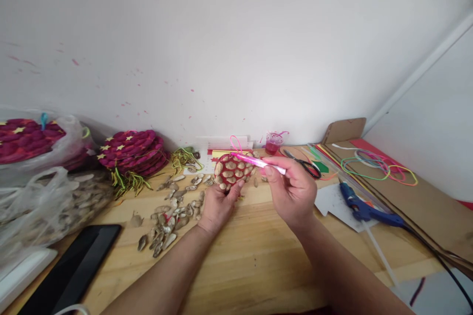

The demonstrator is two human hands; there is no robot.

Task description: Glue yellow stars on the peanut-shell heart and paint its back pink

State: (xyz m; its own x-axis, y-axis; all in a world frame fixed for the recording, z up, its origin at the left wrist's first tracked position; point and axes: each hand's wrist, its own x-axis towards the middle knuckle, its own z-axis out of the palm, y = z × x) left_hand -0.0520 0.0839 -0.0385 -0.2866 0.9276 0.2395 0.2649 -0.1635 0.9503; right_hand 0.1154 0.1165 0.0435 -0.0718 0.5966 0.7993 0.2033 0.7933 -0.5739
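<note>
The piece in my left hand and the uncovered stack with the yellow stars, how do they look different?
The held piece has mostly tan shells on red; the stack is deep magenta. The held piece is single, while the stack has several layers. The stack carries yellow stars on top; I see none on the held piece. Both have bumpy surfaces.

I see everything through one camera on the person's head, looking forward and down over the table toward the wall that fills the upper half of my frame. It sits near the work, about arm's reach away: the forearms run in from the bottom edge, with the left hand and right hand just below the middle of my squeezed, wide view.
</note>
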